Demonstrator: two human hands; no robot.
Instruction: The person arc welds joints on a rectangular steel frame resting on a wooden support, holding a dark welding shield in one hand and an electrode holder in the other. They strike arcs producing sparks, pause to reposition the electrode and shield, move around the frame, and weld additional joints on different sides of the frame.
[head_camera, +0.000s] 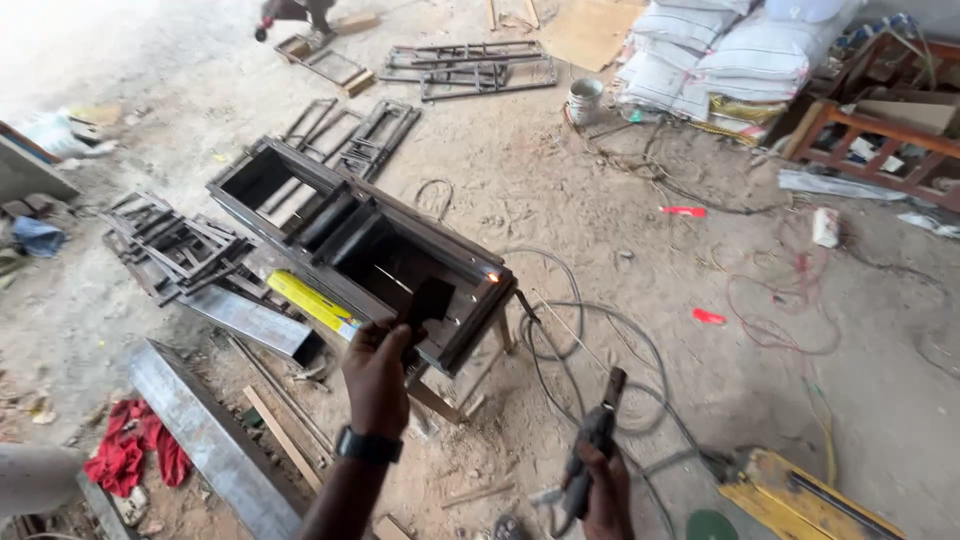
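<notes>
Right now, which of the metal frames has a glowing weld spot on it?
The big dark frame raised on a stand below the left hand. An orange glow sits on its near corner. The other frames lie flat on the floor, unlit.

Dusty floor (620, 210), metal frames (470, 65), cables (600, 350)

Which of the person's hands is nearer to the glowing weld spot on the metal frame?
Left. The left hand holds a dark plate up just left of the glowing weld spot on the metal frame. The right hand grips the electrode holder lower down, farther away.
</notes>
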